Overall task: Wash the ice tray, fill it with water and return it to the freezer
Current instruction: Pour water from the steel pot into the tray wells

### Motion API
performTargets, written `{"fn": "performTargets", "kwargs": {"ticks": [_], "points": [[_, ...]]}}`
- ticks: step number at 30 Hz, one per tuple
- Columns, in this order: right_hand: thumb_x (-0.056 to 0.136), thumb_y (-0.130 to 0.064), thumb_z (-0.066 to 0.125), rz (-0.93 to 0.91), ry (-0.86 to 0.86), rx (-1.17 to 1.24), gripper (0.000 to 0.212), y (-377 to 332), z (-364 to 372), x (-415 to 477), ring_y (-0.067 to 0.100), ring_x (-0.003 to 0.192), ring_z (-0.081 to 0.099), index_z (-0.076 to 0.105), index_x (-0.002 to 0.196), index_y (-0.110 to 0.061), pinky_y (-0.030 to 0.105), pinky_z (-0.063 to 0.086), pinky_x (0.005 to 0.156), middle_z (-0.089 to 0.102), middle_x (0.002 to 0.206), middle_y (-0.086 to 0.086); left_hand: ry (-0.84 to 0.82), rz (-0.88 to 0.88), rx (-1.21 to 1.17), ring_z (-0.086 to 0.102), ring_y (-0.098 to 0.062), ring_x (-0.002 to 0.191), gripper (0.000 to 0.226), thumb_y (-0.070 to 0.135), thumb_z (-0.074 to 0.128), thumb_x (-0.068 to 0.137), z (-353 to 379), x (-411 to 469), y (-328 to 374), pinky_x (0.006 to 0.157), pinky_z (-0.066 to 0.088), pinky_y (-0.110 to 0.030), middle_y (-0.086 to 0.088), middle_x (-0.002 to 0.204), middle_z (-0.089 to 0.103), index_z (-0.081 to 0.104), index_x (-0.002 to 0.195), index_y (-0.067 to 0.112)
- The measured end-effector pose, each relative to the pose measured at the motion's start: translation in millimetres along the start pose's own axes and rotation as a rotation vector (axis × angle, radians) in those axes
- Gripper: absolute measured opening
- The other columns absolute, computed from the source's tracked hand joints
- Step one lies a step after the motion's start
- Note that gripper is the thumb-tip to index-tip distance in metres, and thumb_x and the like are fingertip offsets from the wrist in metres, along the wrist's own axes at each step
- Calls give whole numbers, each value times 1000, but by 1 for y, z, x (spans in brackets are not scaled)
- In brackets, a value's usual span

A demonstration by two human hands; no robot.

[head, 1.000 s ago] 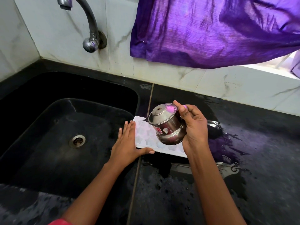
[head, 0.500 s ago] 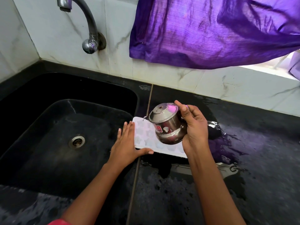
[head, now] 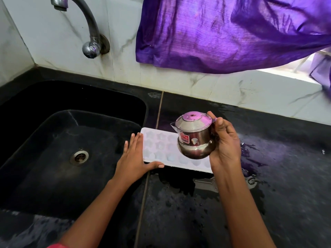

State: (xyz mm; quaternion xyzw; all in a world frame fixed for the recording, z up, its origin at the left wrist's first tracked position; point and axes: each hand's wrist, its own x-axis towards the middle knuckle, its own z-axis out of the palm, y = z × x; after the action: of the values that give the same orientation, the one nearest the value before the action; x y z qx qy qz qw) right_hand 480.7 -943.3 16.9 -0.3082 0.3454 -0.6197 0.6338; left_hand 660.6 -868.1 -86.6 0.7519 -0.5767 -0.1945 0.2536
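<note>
Right hand (head: pixel 224 140) gripping steel pot (head: pixel 194 136) over ice tray (head: pixel 159 146), frame centre.
Left hand (head: pixel 133 157) lying flat, fingers straight, steadying tray's left end beside sink (head: pixel 53 140).

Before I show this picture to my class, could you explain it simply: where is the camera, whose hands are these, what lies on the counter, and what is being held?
There is no machine here: a person wears one camera on the head, so it looks down at their own arms. A white ice tray lies on the wet black counter, beside the sink. The left hand lies flat against the tray's left end. The right hand grips a small lidded steel jug above the tray. A tap sticks out of the wall behind, and a purple cloth hangs there.
</note>
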Motion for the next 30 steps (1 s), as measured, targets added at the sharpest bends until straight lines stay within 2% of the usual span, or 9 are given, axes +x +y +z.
{"fn": "performTargets", "kwargs": {"ticks": [2, 4, 9, 12, 15, 18, 22, 26, 30], "points": [[52, -29, 74, -24, 29, -27, 35, -6, -9, 0, 16, 91, 64, 58, 77, -12, 31, 55, 82, 69, 94, 7, 9, 8, 6, -22, 1, 129, 133, 84, 53, 54, 1, 1, -2, 112, -11, -27, -1, 159, -4, -3, 149, 10], [46, -34, 76, -47, 64, -59, 34, -14, -19, -1, 19, 96, 62, 62, 72, -16, 36, 52, 88, 66, 99, 10, 15, 9, 19, -22, 1, 130, 125, 76, 58, 61, 3, 2, -4, 111, -12, -27, 0, 159, -3, -3, 149, 11], [54, -28, 72, -89, 123, -102, 29, -29, -45, -8, 12, 83, 68, 58, 73, -12, 25, 56, 66, 66, 98, 10, 21, 10, 39, -18, -3, 138, 124, 78, 52, 59, 4, 2, -5, 114, -10, -29, 0, 159, -1, 0, 150, 11], [56, -28, 73, -113, 148, -133, 24, -35, -59, -11, 11, 82, 69, 60, 70, -15, 24, 55, 63, 69, 93, 7, 13, -3, 65, -14, -9, 143, 128, 83, 43, 54, 4, 3, -4, 114, -11, -30, -1, 159, -2, -1, 150, 11], [49, -32, 76, -138, 185, -139, 30, -40, -71, -14, 10, 77, 69, 59, 68, -16, 24, 54, 60, 70, 85, 5, -7, -24, 95, -15, -11, 143, 125, 81, 47, 59, 5, 3, -2, 113, -12, -31, -2, 159, -4, -3, 150, 10], [55, -27, 74, -161, 184, -144, 28, -42, -80, -16, 9, 74, 69, 56, 71, -13, 23, 54, 59, 72, 79, 0, -10, -42, 98, -17, -12, 143, 121, 74, 55, 66, 7, 4, -2, 114, -12, -33, -2, 159, -6, -5, 150, 10], [71, -17, 65, -177, 197, -159, 12, -42, -90, -19, 9, 77, 69, 54, 71, -12, 21, 54, 61, 73, 79, -1, -10, -38, 108, -17, -10, 143, 127, 83, 44, 58, 7, 3, -4, 114, -12, -35, -1, 159, -7, -6, 150, 12], [71, -15, 65, -161, 210, -163, 6, -41, -97, -20, 11, 81, 69, 62, 67, -15, 22, 55, 64, 72, 85, 2, 6, -28, 107, -17, -9, 143, 137, 96, 35, 48, 8, 2, -6, 113, -13, -34, 1, 159, -6, -5, 150, 13], [65, -19, 69, -167, 189, -181, 7, -40, -101, -22, 11, 85, 69, 68, 58, -21, 23, 55, 68, 75, 84, -1, 33, -19, 110, -14, -9, 143, 136, 94, 29, 46, 10, 2, -6, 113, -12, -34, 0, 159, -3, -2, 150, 13]]}}
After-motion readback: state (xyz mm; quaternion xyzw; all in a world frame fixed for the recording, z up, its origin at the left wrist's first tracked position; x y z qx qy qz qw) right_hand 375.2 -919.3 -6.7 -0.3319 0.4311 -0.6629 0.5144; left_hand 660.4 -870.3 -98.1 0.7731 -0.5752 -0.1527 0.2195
